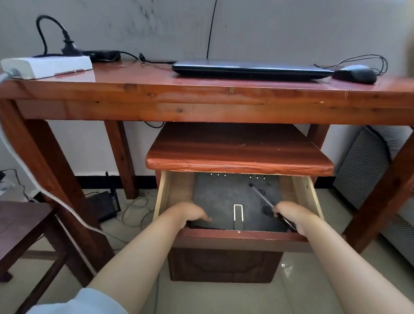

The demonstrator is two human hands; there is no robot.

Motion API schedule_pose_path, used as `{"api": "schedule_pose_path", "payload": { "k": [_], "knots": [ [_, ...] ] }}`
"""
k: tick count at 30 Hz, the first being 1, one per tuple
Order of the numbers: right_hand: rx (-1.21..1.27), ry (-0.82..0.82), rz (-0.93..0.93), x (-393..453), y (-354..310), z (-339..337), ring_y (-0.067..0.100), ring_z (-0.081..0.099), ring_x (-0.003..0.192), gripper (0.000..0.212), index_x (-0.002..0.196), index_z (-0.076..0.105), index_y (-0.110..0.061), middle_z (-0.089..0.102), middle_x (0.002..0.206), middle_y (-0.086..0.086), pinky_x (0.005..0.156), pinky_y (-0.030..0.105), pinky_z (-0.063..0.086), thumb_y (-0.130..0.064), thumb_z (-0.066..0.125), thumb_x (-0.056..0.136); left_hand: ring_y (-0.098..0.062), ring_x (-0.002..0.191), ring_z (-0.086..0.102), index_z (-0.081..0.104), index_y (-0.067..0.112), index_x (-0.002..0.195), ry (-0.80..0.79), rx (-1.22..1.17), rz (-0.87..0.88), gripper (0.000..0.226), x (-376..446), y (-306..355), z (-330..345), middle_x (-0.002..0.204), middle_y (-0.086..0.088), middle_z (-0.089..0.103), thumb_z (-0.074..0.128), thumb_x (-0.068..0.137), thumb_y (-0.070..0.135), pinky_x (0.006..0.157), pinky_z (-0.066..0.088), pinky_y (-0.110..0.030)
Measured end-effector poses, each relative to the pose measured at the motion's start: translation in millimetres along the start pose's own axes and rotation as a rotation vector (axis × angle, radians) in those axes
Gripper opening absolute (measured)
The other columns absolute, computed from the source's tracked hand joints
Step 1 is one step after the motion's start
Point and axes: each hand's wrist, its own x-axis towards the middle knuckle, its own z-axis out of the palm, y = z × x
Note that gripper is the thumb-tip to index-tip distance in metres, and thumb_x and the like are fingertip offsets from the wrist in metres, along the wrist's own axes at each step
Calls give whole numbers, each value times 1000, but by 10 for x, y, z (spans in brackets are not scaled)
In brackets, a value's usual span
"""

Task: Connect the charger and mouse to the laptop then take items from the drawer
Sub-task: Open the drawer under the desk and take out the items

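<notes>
A closed dark laptop point(251, 70) lies on the wooden desk point(204, 101), with a black mouse point(355, 74) to its right and a black charger brick point(103, 54) to its left. Below, a wooden drawer point(235, 237) stands pulled open. Inside lies a dark flat folder point(225, 201) with a metal clip, and a pen point(262, 197) rests across it. My left hand point(191, 213) grips the folder's near left edge. My right hand point(291, 215) holds the near right corner, fingers over the pen's lower end.
A white power strip point(47, 65) with a black plug sits on the desk's left end, its grey cable hanging down. A pull-out shelf point(239, 163) overhangs the drawer. A dark wooden chair point(7, 232) stands at left, a router and cables on the floor.
</notes>
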Motion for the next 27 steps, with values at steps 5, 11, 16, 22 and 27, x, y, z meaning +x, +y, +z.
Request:
{"api": "schedule_pose_path", "payload": {
  "k": [5, 11, 16, 22, 27],
  "knots": [
    [161, 45, 13, -49, 8, -125, 18, 37, 62, 42, 50, 39, -9, 40, 65, 7, 51, 27, 24, -14, 48, 91, -29, 138, 29, 8, 11, 147, 22, 18, 131, 104, -105, 43, -39, 152, -13, 25, 79, 71, 15, 115, 29, -38],
    [224, 10, 51, -256, -98, -315, 21, 50, 61, 13, 100, 49, -6, 45, 78, 8, 29, 15, 45, -17, 49, 94, -32, 106, 57, 36, 14, 132, 426, 939, 378, 56, -436, 204, -87, 126, -17, 47, 53, 88, 45, 77, 50, -35],
    [31, 65, -111, -587, 26, -456, 14, 51, 35, 31, 125, 40, -4, 48, 70, 9, 24, 11, 39, -18, 39, 97, -23, 63, 69, 66, 6, 77, 722, 1290, 1160, 35, -753, 63, -191, 67, -9, 72, 77, 70, 39, 55, 54, -24],
    [323, 75, -152, -902, 95, -640, 20, 63, 54, 30, 123, 45, -6, 52, 79, 6, 37, 20, 54, -14, 48, 94, -20, 34, 60, 65, 4, 60, 728, 1050, 1404, 28, -1101, 24, -165, 43, -5, 63, 88, 58, 21, 32, 43, -16],
    [422, 281, -406, -1125, 65, -588, 5, 46, 23, 22, 68, 48, -12, 43, 57, 3, 25, 10, 36, -14, 53, 89, -23, 51, 70, 68, -1, 67, 862, 1029, 1631, 35, -1438, 153, -489, 60, -10, 72, 52, 88, 22, 43, 55, -25]
  ]
}}
